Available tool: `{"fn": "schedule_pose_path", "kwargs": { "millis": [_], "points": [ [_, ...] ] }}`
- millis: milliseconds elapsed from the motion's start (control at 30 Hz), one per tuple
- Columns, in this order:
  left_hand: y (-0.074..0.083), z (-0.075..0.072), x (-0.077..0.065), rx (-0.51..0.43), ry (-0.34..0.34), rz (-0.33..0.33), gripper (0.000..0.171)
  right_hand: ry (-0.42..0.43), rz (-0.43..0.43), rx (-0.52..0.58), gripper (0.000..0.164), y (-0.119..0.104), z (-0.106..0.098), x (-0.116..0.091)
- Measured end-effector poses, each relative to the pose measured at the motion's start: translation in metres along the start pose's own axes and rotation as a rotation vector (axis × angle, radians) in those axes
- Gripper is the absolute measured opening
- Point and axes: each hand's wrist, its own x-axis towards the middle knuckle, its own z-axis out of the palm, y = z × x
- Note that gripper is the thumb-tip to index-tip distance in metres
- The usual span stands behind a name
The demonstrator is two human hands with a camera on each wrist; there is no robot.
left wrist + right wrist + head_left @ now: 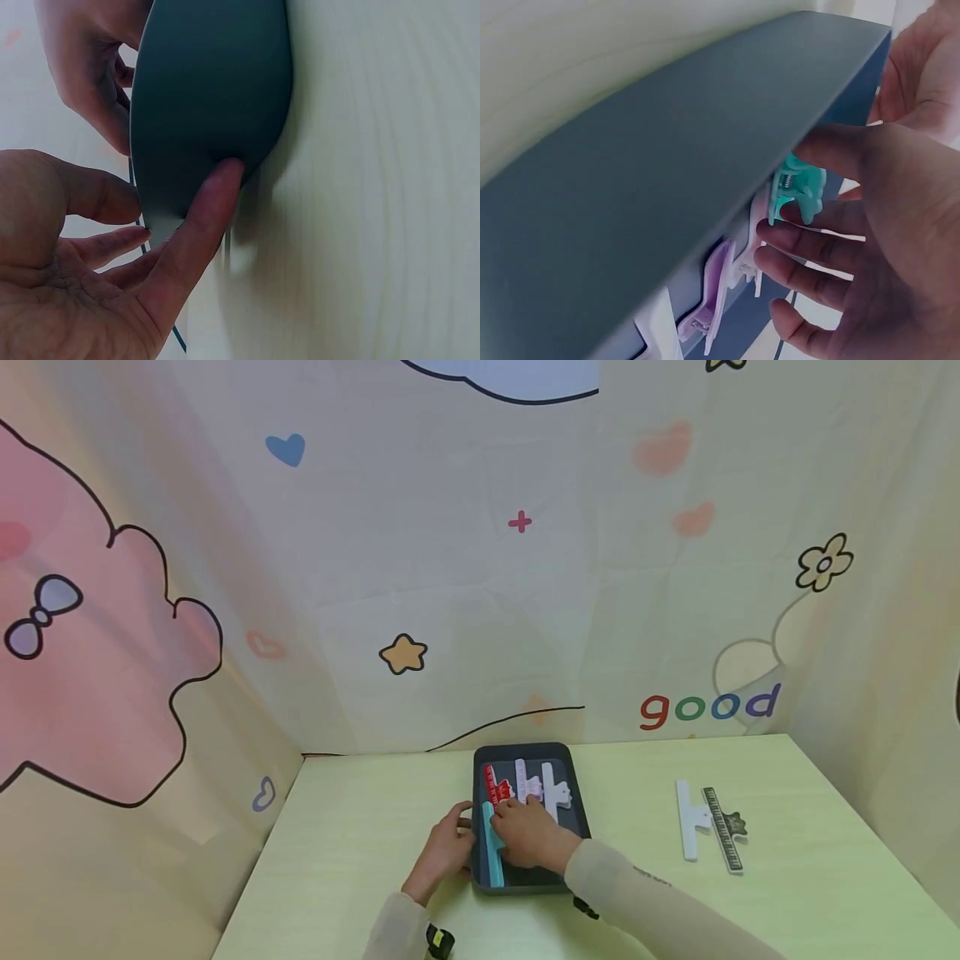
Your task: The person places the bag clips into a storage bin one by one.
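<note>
A dark grey tray (517, 891) holds several ruler-like clips. My right hand (536, 835) reaches into its near half and pinches a teal clip (492, 852) by its grip; the thumb and index finger meet around the teal grip (802, 187) in the right wrist view. Behind that hand lie a red clip (492, 783), a lilac clip (522, 779) and a white clip (550, 785). My left hand (444, 847) is at the tray's left side, its extended thumb and fingers touching the outer wall (206, 97), as the left wrist view shows.
On the table (360, 827), to the right of the tray, lie another white clip (686, 822) and a black-and-white clip (724, 835) with ruler marks. A printed curtain (450, 568) hangs behind the table and along its sides.
</note>
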Motion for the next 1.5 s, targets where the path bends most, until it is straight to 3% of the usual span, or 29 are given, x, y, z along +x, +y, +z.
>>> {"fn": "schedule_pose_path", "kwargs": {
  "millis": [567,800,1100,1500],
  "points": [
    [-0.001,-0.001,0.001,-0.001,0.002,-0.056,0.052,0.091,0.063,0.100,0.060,0.014,-0.015,-0.028],
    [-0.001,0.002,0.001,-0.014,-0.013,-0.085,0.053,0.197,0.082,0.158,0.051,0.026,-0.018,-0.040],
    [-0.001,0.002,-0.001,-0.006,-0.003,-0.069,0.054,0.278,0.158,0.217,0.053,0.039,-0.023,-0.060],
    [0.002,0.003,0.000,-0.020,-0.013,-0.080,0.054,0.361,0.179,0.156,0.050,0.068,-0.040,-0.082]
  ]
}}
